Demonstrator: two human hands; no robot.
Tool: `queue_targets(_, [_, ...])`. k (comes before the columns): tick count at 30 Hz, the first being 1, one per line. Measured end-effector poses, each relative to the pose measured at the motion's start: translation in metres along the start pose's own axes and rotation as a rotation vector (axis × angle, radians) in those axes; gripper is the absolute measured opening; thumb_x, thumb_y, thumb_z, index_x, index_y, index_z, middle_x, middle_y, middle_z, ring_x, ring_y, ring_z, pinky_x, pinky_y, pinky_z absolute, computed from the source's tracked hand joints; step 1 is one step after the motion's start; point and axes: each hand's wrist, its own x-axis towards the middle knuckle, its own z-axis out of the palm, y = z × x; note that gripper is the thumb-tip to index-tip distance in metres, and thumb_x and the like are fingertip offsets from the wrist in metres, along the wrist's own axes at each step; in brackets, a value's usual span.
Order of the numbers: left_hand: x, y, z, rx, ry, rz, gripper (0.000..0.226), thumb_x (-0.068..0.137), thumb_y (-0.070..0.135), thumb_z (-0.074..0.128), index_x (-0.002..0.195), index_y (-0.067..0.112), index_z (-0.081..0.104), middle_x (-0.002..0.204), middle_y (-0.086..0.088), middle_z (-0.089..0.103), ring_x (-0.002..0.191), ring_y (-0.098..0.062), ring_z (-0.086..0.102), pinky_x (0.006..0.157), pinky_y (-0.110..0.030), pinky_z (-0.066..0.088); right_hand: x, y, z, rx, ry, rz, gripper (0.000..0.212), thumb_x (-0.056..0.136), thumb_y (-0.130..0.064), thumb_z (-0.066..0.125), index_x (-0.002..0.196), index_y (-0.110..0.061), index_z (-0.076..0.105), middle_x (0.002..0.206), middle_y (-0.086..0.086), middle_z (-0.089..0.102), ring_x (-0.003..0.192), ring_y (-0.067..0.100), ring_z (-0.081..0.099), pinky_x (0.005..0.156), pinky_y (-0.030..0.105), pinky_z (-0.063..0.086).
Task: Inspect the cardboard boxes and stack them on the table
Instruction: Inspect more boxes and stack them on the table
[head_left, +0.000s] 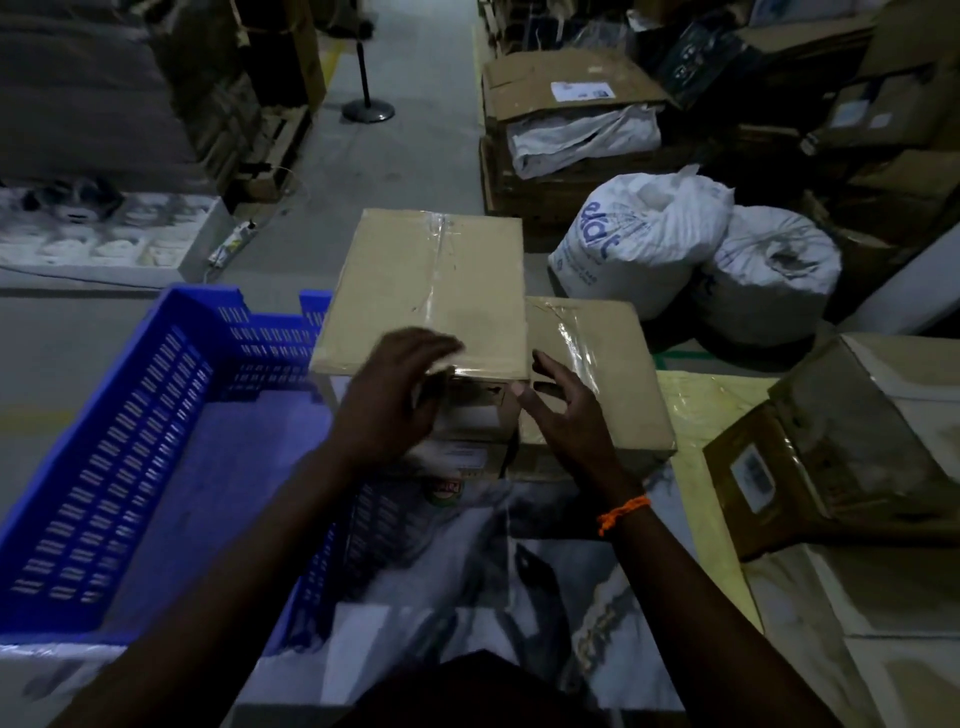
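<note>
The top box (426, 280) sits on the stack (470, 436) at the tabletop's (545, 597) far side, overhanging toward the crate (156, 441); the left hand's (395, 400) blurred fingers (436, 345) lie over its near edge, grip unclear, and the right hand's (569, 415) fingers are spread and empty, so a careless nudge could tip it off.

1. I'm looking into a dim storeroom where a grey concrete floor (415, 156) runs off as an aisle.
2. A black post (367, 78) on a round base stands in that aisle.
3. Wooden pallets (270, 150) sit to its left under dark stacks.
4. On the right, a white sack with blue print (644, 234) leans against a second white sack (769, 275).
5. A blue plastic crate (130, 441) sits at my near left, beside the marbled grey worktop (545, 561).
</note>
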Motion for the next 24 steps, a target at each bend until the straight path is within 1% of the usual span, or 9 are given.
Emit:
queue_targets(2, [0.003, 0.02, 0.027, 0.043, -0.121, 0.107, 0.045, 0.081, 0.004, 0.066, 0.126, 0.011, 0.068, 0.129, -0.007, 0.066, 0.12, -0.028, 0.056, 0.1, -0.045, 0.048, -0.01, 0.013, -0.019, -0.067, 0.017, -0.032, 0.058, 0.09, -0.039, 0.078, 0.143, -0.025, 0.058, 0.139, -0.004, 0.061, 0.118, 0.01, 0.064, 0.095, 0.032, 0.057])
queue_targets(4, [0.01, 0.04, 0.052, 0.058, -0.119, 0.15, 0.043, 0.079, 0.002, 0.068, 0.121, 0.013, 0.071, 0.128, -0.005, 0.067, 0.118, -0.029, 0.058, 0.099, -0.046, 0.048, -0.023, 0.027, -0.045, -0.138, 0.044, -0.049, 0.055, 0.09, -0.03, 0.08, 0.14, -0.022, 0.061, 0.136, -0.004, 0.061, 0.116, 0.011, 0.065, 0.084, 0.027, 0.057])
queue_targets(5, [0.014, 0.053, 0.065, 0.038, -0.092, 0.148, 0.039, 0.082, 0.002, 0.067, 0.119, 0.013, 0.072, 0.127, -0.005, 0.068, 0.118, -0.029, 0.058, 0.1, -0.045, 0.048, -0.031, 0.036, -0.061, -0.166, 0.064, -0.047, 0.053, 0.089, -0.027, 0.081, 0.138, -0.02, 0.062, 0.134, -0.003, 0.062, 0.114, 0.012, 0.065, 0.083, 0.026, 0.057])
queue_targets(8, [0.022, 0.095, 0.105, -0.015, -0.023, 0.175, 0.027, 0.091, 0.005, 0.064, 0.115, 0.011, 0.074, 0.121, -0.003, 0.07, 0.118, -0.029, 0.059, 0.1, -0.039, 0.048, -0.061, 0.064, -0.119, -0.209, 0.114, -0.021, 0.049, 0.089, -0.023, 0.079, 0.134, -0.013, 0.066, 0.128, 0.0, 0.064, 0.114, 0.015, 0.064, 0.092, 0.028, 0.054])
queue_targets(11, [0.027, 0.133, 0.153, -0.061, -0.069, 0.24, 0.026, 0.091, 0.005, 0.065, 0.113, 0.012, 0.074, 0.118, -0.002, 0.071, 0.117, -0.027, 0.059, 0.103, -0.032, 0.046, -0.097, 0.093, -0.177, -0.24, 0.173, 0.022, 0.041, 0.093, -0.026, 0.075, 0.132, -0.018, 0.066, 0.126, -0.005, 0.064, 0.114, 0.007, 0.061, 0.089, 0.031, 0.057])
queue_targets(14, [0.027, 0.174, 0.205, -0.151, -0.186, 0.221, 0.025, 0.093, 0.01, 0.06, 0.114, 0.013, 0.073, 0.115, -0.003, 0.07, 0.111, -0.024, 0.06, 0.098, -0.025, 0.043, -0.141, 0.126, -0.227, -0.315, 0.256, 0.088, 0.039, 0.093, -0.024, 0.075, 0.13, -0.017, 0.067, 0.128, 0.0, 0.065, 0.116, 0.013, 0.06, 0.09, 0.029, 0.052])
queue_targets(17, [0.017, 0.217, 0.267, -0.23, -0.346, 0.173, 0.023, 0.096, 0.017, 0.058, 0.115, 0.017, 0.072, 0.112, -0.002, 0.07, 0.104, -0.021, 0.062, 0.088, -0.031, 0.049, -0.192, 0.166, -0.269, -0.56, 0.303, 0.119, 0.04, 0.085, -0.015, 0.079, 0.124, -0.016, 0.068, 0.122, 0.007, 0.067, 0.115, 0.026, 0.059, 0.095, 0.035, 0.048])
queue_targets(21, [-0.001, 0.265, 0.349, -0.242, -0.559, 0.179, 0.025, 0.097, 0.019, 0.059, 0.12, 0.018, 0.07, 0.113, -0.004, 0.071, 0.107, -0.022, 0.062, 0.086, -0.041, 0.055, -0.266, 0.239, -0.321, -0.88, 0.197, 0.336, 0.067, 0.068, -0.021, 0.088, 0.131, -0.014, 0.064, 0.131, 0.017, 0.061, 0.118, 0.042, 0.058, 0.092, 0.052, 0.054])
queue_targets(24, [-0.01, 0.295, 0.39, -0.207, -0.678, 0.173, 0.03, 0.098, 0.019, 0.057, 0.126, 0.018, 0.066, 0.121, -0.006, 0.068, 0.117, -0.024, 0.058, 0.09, -0.043, 0.054, -0.306, 0.276, -0.348, -0.976, 0.146, 0.349, 0.06, 0.087, -0.032, 0.068, 0.144, -0.02, 0.053, 0.141, 0.018, 0.055, 0.124, 0.042, 0.054, 0.097, 0.055, 0.049])
